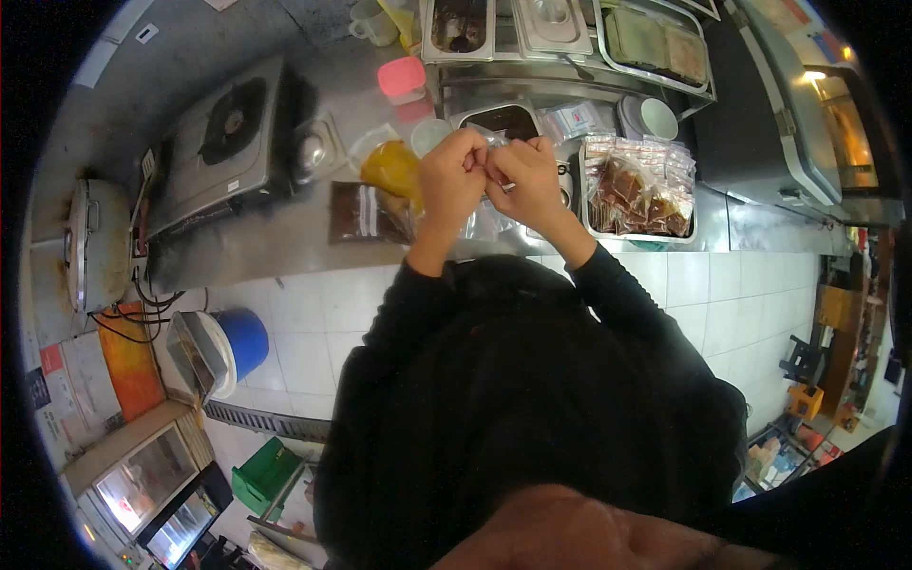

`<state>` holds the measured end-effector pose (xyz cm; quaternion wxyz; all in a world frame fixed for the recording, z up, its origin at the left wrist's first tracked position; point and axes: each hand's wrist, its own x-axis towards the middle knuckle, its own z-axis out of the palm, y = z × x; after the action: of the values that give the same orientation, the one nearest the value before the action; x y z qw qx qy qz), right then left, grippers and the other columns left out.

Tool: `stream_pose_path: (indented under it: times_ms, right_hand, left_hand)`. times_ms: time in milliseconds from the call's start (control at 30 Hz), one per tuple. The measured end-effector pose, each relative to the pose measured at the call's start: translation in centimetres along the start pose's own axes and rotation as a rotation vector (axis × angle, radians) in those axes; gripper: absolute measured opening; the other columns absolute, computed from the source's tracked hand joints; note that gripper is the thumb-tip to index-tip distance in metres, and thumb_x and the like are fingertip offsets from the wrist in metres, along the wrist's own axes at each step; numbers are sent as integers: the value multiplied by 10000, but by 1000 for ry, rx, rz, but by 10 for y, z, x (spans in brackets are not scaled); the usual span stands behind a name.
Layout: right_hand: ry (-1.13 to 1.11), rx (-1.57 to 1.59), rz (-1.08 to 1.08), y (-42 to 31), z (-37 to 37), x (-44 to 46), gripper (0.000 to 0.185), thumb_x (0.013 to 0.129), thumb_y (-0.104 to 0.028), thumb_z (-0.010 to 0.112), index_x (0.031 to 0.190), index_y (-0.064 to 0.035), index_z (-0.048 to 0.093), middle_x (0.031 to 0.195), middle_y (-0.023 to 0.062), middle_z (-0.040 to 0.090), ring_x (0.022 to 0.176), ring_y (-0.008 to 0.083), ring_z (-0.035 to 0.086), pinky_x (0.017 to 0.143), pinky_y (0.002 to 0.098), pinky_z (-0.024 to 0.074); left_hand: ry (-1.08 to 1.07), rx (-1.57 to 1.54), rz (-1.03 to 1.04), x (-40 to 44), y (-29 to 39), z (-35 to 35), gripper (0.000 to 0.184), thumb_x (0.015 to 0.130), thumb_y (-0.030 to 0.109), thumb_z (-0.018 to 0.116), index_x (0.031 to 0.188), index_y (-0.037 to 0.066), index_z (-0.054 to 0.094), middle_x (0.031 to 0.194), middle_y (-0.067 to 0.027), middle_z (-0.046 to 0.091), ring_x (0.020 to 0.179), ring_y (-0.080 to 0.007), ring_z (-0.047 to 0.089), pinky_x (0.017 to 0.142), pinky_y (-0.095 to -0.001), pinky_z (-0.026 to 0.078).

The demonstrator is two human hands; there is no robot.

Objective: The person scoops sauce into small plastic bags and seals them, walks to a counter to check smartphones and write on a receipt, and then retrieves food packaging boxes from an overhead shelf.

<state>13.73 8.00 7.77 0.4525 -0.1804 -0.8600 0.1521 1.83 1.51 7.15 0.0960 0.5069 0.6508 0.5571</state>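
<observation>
My left hand (453, 180) and my right hand (528, 180) meet above the steel counter, fingers pinched close together. Between and below them shows a clear plastic bag (486, 220), partly hidden by the hands; its top edge seems to lie in both pinches. Behind the hands is a metal container of dark sauce (508, 121). On the left lie a bag of yellow food (389, 169) and a bag of dark brown filling (356, 211). To the right, a metal tray (691, 231) holds several small clear packets of brown sauce (632, 195).
A gas stove (223, 142) stands at the left. Pink-lidded tub (402, 78), white bowls (655, 119) and steel food pans (553, 27) are along the back. A dark appliance (750, 114) is at the right; a blue bucket (245, 342) stands on the floor.
</observation>
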Motion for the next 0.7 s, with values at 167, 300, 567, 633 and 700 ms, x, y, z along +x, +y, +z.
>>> stream_pose_path:
  times_ms: [167,300,567,633,700]
  right_hand:
    - [-109,451,574,32,8,-22,253,726,-60,647,647,-56,407,577,45,373,532,134,384,535,260,325]
    - [-201,661,673,38,9,-21,273,755,-76,681,665,-54,424,598,20,382,579,84,375,543,236,333]
    - [-755,-600,306,105,32,-35,187,824,-262,615,871,-104,704,891,72,671,846,235,641,783,455,413]
    - [-857,-867,168,115,45,-45,175,837,-224,571,862,-129,716,899,82,668,858,228,638,840,458,377]
    - [-895,-870,137,121,51,-43,143,766,-255,652,848,-164,725,907,71,651,875,217,630,820,415,383]
  left_hand:
    - [-146,-95,119,0,-11,-8,332,666,39,737,970,74,610,861,-53,604,823,-190,565,757,-311,427]
    - [-246,98,266,-5,-19,-7,417,707,146,752,1084,75,588,1005,-83,623,958,-257,581,866,-385,425]
    - [-70,-251,-247,-42,-123,7,386,770,196,741,1068,46,549,928,-110,606,906,-243,582,830,-350,441]
    - [-68,-246,-245,-45,-148,15,383,775,198,744,1053,36,537,901,-108,598,892,-236,586,831,-345,447]
    - [-178,-114,-259,-45,-150,15,406,764,219,759,1041,34,526,922,-116,594,920,-249,585,844,-358,450]
